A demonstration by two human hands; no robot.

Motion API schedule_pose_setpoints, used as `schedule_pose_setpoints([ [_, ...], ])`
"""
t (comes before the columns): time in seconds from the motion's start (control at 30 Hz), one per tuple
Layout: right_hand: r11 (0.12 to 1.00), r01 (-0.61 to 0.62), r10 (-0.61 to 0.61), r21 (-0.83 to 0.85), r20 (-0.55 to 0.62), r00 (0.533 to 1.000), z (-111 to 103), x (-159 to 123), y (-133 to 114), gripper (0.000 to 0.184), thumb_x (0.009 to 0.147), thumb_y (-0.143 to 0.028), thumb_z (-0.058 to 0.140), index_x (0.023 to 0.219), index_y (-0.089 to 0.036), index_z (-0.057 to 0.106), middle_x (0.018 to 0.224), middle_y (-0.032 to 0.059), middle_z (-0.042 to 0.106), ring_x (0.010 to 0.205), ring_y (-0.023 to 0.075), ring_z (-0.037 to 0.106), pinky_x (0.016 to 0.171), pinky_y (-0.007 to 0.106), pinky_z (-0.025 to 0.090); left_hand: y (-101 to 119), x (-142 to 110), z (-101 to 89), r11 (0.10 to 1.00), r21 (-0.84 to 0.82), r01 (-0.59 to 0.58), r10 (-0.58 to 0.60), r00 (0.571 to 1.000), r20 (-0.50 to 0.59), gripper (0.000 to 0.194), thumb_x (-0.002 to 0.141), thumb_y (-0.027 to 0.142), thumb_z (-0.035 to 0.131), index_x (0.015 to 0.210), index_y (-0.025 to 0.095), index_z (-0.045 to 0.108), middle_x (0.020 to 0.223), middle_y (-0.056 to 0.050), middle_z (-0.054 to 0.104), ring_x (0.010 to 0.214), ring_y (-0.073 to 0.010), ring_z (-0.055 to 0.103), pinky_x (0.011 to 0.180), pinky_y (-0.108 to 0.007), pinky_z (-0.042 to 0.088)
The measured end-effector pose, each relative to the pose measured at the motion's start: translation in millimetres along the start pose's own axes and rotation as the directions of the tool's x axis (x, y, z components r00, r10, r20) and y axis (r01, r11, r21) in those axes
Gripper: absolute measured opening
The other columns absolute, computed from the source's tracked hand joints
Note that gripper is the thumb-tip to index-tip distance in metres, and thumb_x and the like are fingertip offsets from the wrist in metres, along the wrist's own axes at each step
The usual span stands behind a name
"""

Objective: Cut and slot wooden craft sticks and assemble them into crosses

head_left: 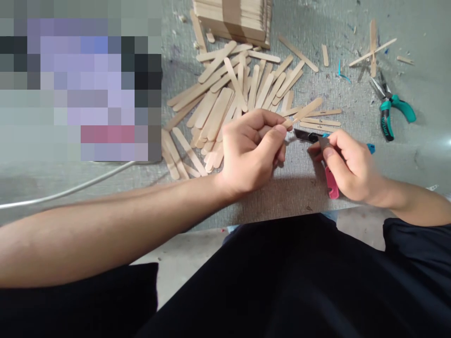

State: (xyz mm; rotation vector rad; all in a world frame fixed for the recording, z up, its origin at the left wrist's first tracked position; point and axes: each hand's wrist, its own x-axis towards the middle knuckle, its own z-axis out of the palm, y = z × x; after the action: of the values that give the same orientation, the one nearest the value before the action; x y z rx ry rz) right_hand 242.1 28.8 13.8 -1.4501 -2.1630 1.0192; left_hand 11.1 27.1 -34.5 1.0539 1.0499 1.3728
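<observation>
My left hand (255, 148) is closed, thumb and forefinger pinching the end of a wooden craft stick (288, 124). Just past these fingertips a broader craft stick (308, 109) angles up to the right; I cannot tell whether it is the same piece. My right hand (352, 164) pinches a thin grey blade (323, 142) between thumb and fingers. Close to its fingertips is a dark knife tip (306, 135) with a blue part behind it. Under the right hand a pink plastic piece (331, 183) shows, partly hidden.
Many loose craft sticks (211, 112) spread behind my left hand. A banded stack of sticks (230, 21) stands at the back. Teal-handled pliers (387, 110) lie at right, below two crossed sticks (372, 51). A white cable (70, 190) runs at left beside a blurred-out area.
</observation>
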Motion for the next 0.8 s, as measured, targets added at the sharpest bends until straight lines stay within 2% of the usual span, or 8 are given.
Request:
schedule_pose_setpoints([
  [0.17, 0.996, 0.056, -0.051, 0.063, -0.075, 0.996, -4, 15, 6, 0.024, 0.112, -0.04, 0.056, 0.091, -0.03, 0.048, 0.068, -0.004, 0.057, 0.058, 0.0181, 0.05, 0.063, 0.038, 0.044, -4, 1, -5.0, 0.997, 0.052, -0.061, 0.055, 0.992, 0.11, 0.014, 0.107, 0.024, 0.069, 0.093, 0.02, 0.069, 0.055, 0.005, 0.061, 0.042, -0.0092, 0.051, 0.043, -0.025, 0.04],
  [0.27, 0.955, 0.123, -0.122, 0.269, -0.022, 0.992, -1, 20, 12, 0.031, 0.116, -0.048, 0.054, 0.093, -0.029, 0.047, 0.064, -0.0061, 0.053, 0.056, 0.0158, 0.048, 0.058, 0.034, 0.042, -5, 5, -9.0, 0.941, 0.114, -0.318, 0.275, 0.918, 0.287, 0.016, 0.108, 0.022, 0.062, 0.093, 0.02, 0.067, 0.063, 0.003, 0.06, 0.05, -0.0106, 0.055, 0.048, -0.026, 0.043],
  [0.33, 0.907, 0.159, -0.197, 0.391, 0.059, 0.979, 0, 21, 16, 0.03, 0.119, -0.05, 0.053, 0.099, -0.028, 0.05, 0.064, -0.0074, 0.054, 0.054, 0.0136, 0.05, 0.056, 0.032, 0.04, -6, 9, -12.1, 0.759, 0.202, -0.619, 0.505, 0.756, 0.417, 0.011, 0.105, 0.018, 0.061, 0.097, 0.021, 0.067, 0.073, 0.0, 0.065, 0.059, -0.0121, 0.059, 0.052, -0.027, 0.046],
  [0.43, 0.85, 0.272, -0.361, 0.452, 0.123, 0.925, -1, 18, 18, 0.031, 0.119, -0.053, 0.055, 0.107, -0.025, 0.057, 0.073, -0.0063, 0.061, 0.059, 0.0097, 0.056, 0.057, 0.028, 0.041, -5, 14, -18.3, 0.358, 0.185, -0.915, 0.767, 0.401, 0.5, 0.009, 0.099, 0.016, 0.067, 0.104, 0.022, 0.071, 0.079, -0.001, 0.067, 0.058, -0.0119, 0.057, 0.052, -0.029, 0.047],
  [0.5, 0.836, 0.259, -0.381, 0.483, 0.172, 0.908, -4, 15, 17, 0.038, 0.118, -0.06, 0.055, 0.106, -0.024, 0.057, 0.075, -0.0065, 0.061, 0.062, 0.0079, 0.058, 0.056, 0.025, 0.041, -6, 16, -22.7, 0.242, 0.178, -0.954, 0.794, 0.3, 0.529, 0.008, 0.1, 0.022, 0.072, 0.105, 0.029, 0.075, 0.08, 0.001, 0.067, 0.059, -0.012, 0.057, 0.052, -0.03, 0.045],
  [0.6, 0.772, 0.031, -0.298, 0.634, 0.32, 0.899, -10, 12, 10, 0.038, 0.117, -0.062, 0.058, 0.105, -0.027, 0.051, 0.067, -0.0107, 0.051, 0.051, 0.0058, 0.051, 0.049, 0.02, 0.037, -8, 21, -26.1, 0.241, 0.088, -0.966, 0.771, 0.246, 0.588, 0.008, 0.097, 0.025, 0.08, 0.101, 0.031, 0.079, 0.082, 0.0, 0.069, 0.067, -0.0135, 0.064, 0.052, -0.029, 0.049],
  [0.67, 0.724, -0.084, -0.266, 0.684, 0.39, 0.882, -14, 11, 6, 0.033, 0.113, -0.054, 0.069, 0.105, -0.027, 0.052, 0.065, -0.0126, 0.047, 0.046, 0.0047, 0.046, 0.044, 0.019, 0.035, -11, 23, -25.0, 0.244, 0.111, -0.963, 0.829, 0.267, 0.491, 0.005, 0.096, 0.024, 0.082, 0.098, 0.028, 0.081, 0.084, -0.001, 0.068, 0.065, -0.0121, 0.062, 0.051, -0.028, 0.05],
  [0.8, 0.717, -0.173, -0.132, 0.675, 0.375, 0.918, -14, 12, 2, 0.029, 0.104, -0.044, 0.081, 0.111, -0.027, 0.059, 0.069, -0.0126, 0.056, 0.049, 0.0073, 0.06, 0.044, 0.018, 0.045, -22, 25, -19.4, 0.394, 0.165, -0.904, 0.815, 0.427, 0.391, 0.014, 0.101, 0.027, 0.081, 0.115, 0.026, 0.086, 0.091, -0.003, 0.067, 0.071, -0.0118, 0.065, 0.056, -0.026, 0.053],
])
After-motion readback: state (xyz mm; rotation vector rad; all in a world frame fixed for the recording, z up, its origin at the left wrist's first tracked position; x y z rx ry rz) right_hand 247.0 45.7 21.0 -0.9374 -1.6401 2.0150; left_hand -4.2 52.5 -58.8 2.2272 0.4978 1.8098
